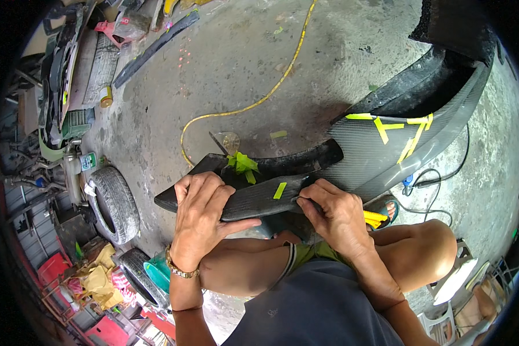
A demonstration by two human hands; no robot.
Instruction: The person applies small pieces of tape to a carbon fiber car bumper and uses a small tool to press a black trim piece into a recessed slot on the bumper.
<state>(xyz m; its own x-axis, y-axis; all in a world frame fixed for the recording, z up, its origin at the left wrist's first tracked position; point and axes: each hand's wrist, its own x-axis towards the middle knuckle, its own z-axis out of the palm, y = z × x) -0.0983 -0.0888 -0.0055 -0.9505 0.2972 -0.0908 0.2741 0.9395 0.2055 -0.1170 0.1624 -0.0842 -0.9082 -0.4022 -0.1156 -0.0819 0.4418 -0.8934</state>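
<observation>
L hand is clamped on the L end of a long black panel, w/ its fingers bent over the front and its thumb stretched along under the bottom edge. R hand is near the mid. of the panel: its thumb and first finger are bunched up close tog. at the bottom edge, touching it. Can't tell if they pinch the edge or a tiny bit of s/thing there.

The panel sits in front of the knees, low over the floor. It goes from L hand up to the far R, where it gets wide and has a big dark hollow. Btwn the hands there's one small yellow strip stuck on it. More yellow tape is on the wide part. A crumpled green-yellow clump is at the back rim, nr L hand.

A gold watch is on the L wrist. Past the panel, a yellow hose curls over the floor. To the R there's a black cord w/ a blue plug. To the L a tire lies on its side, w/ a 2nd tire and a green tub closer in. A long dark strip lies up top L, nr a small yellow can.
</observation>
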